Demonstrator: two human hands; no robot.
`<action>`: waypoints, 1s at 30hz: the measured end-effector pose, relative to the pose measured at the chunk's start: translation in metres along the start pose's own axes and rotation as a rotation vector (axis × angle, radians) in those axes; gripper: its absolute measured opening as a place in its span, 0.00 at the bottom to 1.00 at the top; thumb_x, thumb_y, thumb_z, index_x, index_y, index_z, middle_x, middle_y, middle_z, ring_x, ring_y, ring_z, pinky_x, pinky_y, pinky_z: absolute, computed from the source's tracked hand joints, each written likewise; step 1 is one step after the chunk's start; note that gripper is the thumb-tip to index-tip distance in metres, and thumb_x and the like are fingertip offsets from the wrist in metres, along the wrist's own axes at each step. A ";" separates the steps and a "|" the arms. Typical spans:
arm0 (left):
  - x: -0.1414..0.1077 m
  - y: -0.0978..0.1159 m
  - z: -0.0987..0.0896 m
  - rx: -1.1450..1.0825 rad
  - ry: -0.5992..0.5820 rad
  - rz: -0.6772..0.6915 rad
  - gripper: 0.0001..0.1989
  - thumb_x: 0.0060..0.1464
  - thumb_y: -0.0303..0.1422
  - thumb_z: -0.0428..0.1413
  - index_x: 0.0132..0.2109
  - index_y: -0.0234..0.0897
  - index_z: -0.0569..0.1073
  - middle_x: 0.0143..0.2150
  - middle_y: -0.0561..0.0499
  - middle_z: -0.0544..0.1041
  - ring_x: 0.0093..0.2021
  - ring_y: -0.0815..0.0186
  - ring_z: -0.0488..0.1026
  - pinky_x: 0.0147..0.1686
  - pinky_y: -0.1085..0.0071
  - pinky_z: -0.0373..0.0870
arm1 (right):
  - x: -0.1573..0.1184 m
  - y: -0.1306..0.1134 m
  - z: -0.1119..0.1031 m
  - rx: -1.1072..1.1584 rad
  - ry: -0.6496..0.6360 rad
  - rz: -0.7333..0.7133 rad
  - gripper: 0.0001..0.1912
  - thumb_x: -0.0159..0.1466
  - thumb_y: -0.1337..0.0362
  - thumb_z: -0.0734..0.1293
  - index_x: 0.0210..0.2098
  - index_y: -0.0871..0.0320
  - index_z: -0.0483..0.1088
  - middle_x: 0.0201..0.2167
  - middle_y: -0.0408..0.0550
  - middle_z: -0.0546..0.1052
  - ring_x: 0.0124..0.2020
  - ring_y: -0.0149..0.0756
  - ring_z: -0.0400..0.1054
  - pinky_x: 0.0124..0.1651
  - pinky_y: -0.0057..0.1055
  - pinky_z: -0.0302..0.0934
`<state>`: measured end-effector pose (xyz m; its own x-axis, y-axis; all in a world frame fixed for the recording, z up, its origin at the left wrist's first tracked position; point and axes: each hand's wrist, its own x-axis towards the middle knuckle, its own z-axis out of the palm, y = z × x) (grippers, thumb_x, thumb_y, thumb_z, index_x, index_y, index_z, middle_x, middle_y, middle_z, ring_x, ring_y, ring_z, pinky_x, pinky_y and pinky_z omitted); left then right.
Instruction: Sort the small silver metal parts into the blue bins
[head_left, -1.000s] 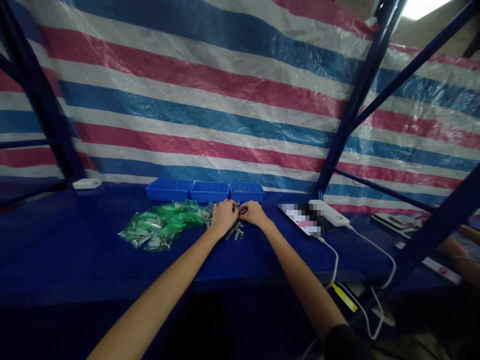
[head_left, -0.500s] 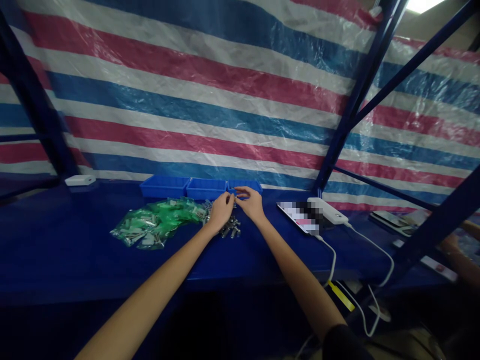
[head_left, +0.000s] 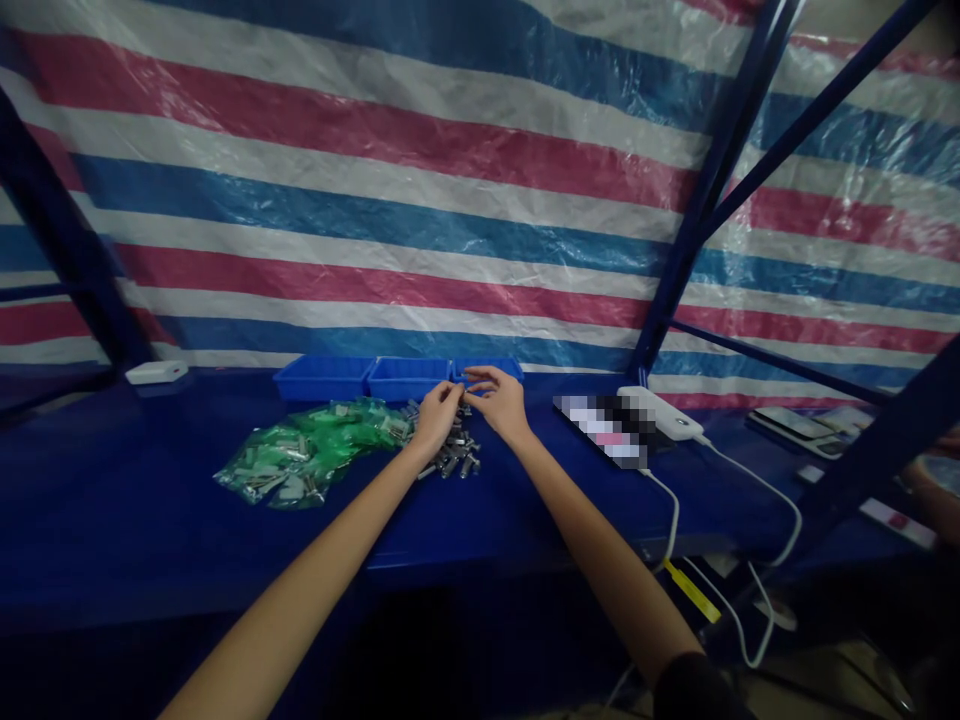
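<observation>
My left hand point(head_left: 437, 416) is closed in a pinch above a pile of small metal parts point(head_left: 454, 458); whatever is between its fingertips is too small to name. Close beside it, my right hand point(head_left: 501, 402) has its thumb and fingertips drawn near the left fingertips, also in a pinch on something tiny that I cannot make out. Behind both hands stand the right blue bin point(head_left: 510, 368) and the middle blue bin point(head_left: 409, 377). Left of the pile lie green-tinted clear plastic bags point(head_left: 315, 450) with small metal and pale pieces inside.
A third blue bin point(head_left: 324, 378) stands at the left of the row. To the right lie a phone point(head_left: 600, 430) and a white power bank point(head_left: 660, 412) with white cables point(head_left: 757, 470). A white box point(head_left: 156, 372) sits far left. Blue posts point(head_left: 682, 230) frame the striped sheet point(head_left: 390, 200). Another person's arm shows far right.
The view has shifted slightly. Both hands stay close together over the metal pile, with only small finger movements; the pile shows a little more between the forearms.
</observation>
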<state>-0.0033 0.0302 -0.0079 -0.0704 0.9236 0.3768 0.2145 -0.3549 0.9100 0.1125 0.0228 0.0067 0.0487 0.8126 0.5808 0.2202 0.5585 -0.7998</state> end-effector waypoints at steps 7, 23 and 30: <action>0.001 0.003 0.003 -0.177 0.004 -0.107 0.09 0.46 0.35 0.48 0.24 0.36 0.66 0.18 0.57 0.64 0.22 0.70 0.63 0.23 0.75 0.57 | -0.002 -0.006 0.001 0.005 -0.057 -0.042 0.15 0.48 0.70 0.69 0.38 0.60 0.72 0.34 0.48 0.77 0.32 0.33 0.72 0.28 0.23 0.62; 0.001 0.001 0.009 -0.454 -0.098 -0.345 0.13 0.47 0.36 0.44 0.30 0.33 0.70 0.17 0.54 0.68 0.18 0.70 0.64 0.18 0.76 0.54 | -0.003 -0.004 0.001 0.029 -0.135 -0.048 0.11 0.54 0.67 0.67 0.38 0.59 0.74 0.36 0.48 0.78 0.37 0.34 0.72 0.38 0.29 0.66; -0.002 -0.002 0.007 -0.296 -0.003 -0.206 0.14 0.47 0.42 0.49 0.32 0.34 0.70 0.20 0.55 0.67 0.19 0.70 0.63 0.20 0.75 0.58 | 0.000 0.003 0.004 0.105 -0.079 -0.003 0.10 0.54 0.67 0.68 0.37 0.58 0.74 0.37 0.48 0.78 0.38 0.35 0.73 0.42 0.31 0.67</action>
<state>0.0028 0.0306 -0.0119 -0.0797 0.9805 0.1797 -0.0958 -0.1870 0.9777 0.1091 0.0249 0.0041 -0.0296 0.8193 0.5727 0.1166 0.5718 -0.8120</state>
